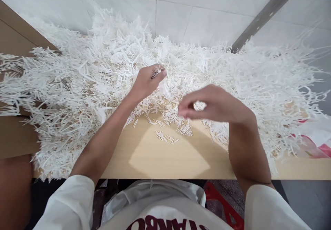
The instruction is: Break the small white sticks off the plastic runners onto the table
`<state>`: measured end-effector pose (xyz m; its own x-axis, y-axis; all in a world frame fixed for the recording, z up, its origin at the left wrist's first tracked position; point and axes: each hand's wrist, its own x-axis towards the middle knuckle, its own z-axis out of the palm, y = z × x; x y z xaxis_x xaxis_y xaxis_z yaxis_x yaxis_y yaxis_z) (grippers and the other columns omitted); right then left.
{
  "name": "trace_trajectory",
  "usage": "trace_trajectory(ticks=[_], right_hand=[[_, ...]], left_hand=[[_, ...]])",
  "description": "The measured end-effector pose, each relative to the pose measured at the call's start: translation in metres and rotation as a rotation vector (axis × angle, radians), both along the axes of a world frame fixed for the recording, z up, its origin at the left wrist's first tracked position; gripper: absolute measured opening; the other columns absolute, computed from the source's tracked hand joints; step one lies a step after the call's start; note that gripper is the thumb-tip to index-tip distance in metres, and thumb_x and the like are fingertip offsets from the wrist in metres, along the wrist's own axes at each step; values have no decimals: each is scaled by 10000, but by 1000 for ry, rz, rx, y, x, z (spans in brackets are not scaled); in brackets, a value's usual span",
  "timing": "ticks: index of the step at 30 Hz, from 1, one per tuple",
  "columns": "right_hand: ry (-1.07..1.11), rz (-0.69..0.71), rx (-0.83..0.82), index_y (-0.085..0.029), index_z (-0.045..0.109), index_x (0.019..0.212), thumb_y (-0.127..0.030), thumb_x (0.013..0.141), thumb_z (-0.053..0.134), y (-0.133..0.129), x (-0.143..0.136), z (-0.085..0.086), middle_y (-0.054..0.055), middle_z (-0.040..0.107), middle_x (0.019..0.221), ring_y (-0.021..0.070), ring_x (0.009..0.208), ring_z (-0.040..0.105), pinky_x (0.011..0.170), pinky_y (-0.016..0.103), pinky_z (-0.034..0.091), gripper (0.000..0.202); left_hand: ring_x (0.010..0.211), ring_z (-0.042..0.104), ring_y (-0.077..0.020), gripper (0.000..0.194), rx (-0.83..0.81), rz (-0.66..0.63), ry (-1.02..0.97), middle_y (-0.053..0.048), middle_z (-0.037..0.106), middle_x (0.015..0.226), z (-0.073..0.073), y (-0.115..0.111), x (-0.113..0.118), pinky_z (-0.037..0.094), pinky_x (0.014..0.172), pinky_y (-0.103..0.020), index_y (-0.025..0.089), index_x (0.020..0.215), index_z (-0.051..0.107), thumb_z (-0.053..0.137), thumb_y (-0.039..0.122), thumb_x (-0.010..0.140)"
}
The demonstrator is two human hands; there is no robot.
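My left hand [150, 80] is closed on a small white branched plastic piece [157, 72], whose thin prongs fan out by the thumb and curled fingers. To the right and a little nearer to me, my right hand [212, 102] is slightly blurred, its thumb and fingertips brought together in a pinch. Whatever lies between those fingertips cannot be made out. Both hands are over the front of a large heap of white branched plastic pieces [108, 68]. Short loose white sticks [160, 136] lie scattered on the table below the hands.
The heap spreads across the wooden table [168, 157] to both sides. Cardboard [23, 30] stands at the left, and a pink-and-white plastic bag [312, 140] lies at the right. Behind are a tiled wall [170, 16] and a grey metal post [266, 13]. Another person's arm [17, 188] shows at lower left.
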<state>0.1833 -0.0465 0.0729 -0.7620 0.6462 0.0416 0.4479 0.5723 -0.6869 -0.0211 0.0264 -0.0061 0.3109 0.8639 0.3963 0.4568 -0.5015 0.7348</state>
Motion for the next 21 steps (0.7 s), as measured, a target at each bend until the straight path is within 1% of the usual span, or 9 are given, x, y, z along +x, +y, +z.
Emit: trace_trajectory(ticks=[2, 3, 4, 7, 9, 11, 13, 18, 21], right_hand=[[69, -314, 171, -204, 661, 976, -416, 891, 529, 9, 0, -11, 40, 699, 937, 124, 761, 615, 714, 278, 461, 264], [62, -429, 229, -206, 651, 1023, -453, 888, 526, 16, 1, -18, 60, 688, 994, 150, 814, 618, 726, 301, 465, 309], [51, -483, 256, -207, 639, 1051, -493, 881, 524, 22, 1, -25, 66, 680, 1001, 162, 828, 617, 717, 307, 462, 352], [11, -441, 237, -218, 609, 1058, -540, 907, 464, 33, 2, -40, 37, 667, 911, 141, 772, 591, 677, 279, 430, 383], [-21, -390, 251, -213, 604, 959, -528, 938, 405, 34, 0, -43, 7, 634, 793, 110, 683, 541, 647, 258, 394, 374], [-42, -378, 277, -201, 583, 835, -515, 953, 375, 33, -1, -43, -15, 579, 688, 88, 609, 484, 619, 248, 361, 394], [-36, -377, 261, -200, 567, 798, -512, 949, 392, 32, -1, -42, -25, 557, 659, 79, 585, 465, 601, 241, 348, 389], [7, -350, 193, -213, 576, 856, -494, 922, 473, 34, 2, -42, -35, 566, 667, 74, 580, 456, 578, 236, 339, 307], [62, -329, 185, -198, 585, 761, -430, 889, 553, 34, 3, -42, -52, 503, 589, 61, 542, 399, 549, 238, 316, 266]], left_hand=[[431, 424, -53, 235, -80, -109, -68, 67, 414, 514, 4, 1, -4, 345, 463, -198, 197, 908, 587, 512, 419, 898], [425, 439, -50, 241, -109, -160, -87, 68, 416, 515, 6, -1, -4, 344, 448, -189, 200, 924, 589, 516, 428, 897], [424, 453, -47, 248, -129, -204, -94, 66, 430, 524, 7, -4, -3, 342, 438, -183, 201, 929, 592, 518, 435, 896], [418, 474, -37, 277, -149, -284, -62, 55, 484, 554, 11, -13, 3, 338, 424, -173, 194, 894, 609, 532, 460, 885], [407, 469, -34, 294, -147, -308, -23, 58, 490, 537, 11, -17, 6, 335, 425, -171, 189, 859, 613, 538, 473, 878], [396, 459, -38, 304, -137, -313, -3, 66, 466, 493, 10, -17, 8, 331, 426, -172, 186, 835, 608, 529, 476, 881], [389, 444, -41, 300, -124, -312, 6, 70, 456, 469, 10, -17, 7, 326, 426, -174, 187, 842, 606, 522, 472, 885], [402, 460, -38, 262, -129, -285, 22, 62, 508, 517, 11, -16, 4, 328, 434, -173, 185, 894, 604, 505, 427, 900], [398, 447, -37, 264, -97, -291, 50, 63, 505, 518, 11, -16, 4, 321, 435, -176, 184, 864, 613, 518, 429, 889]])
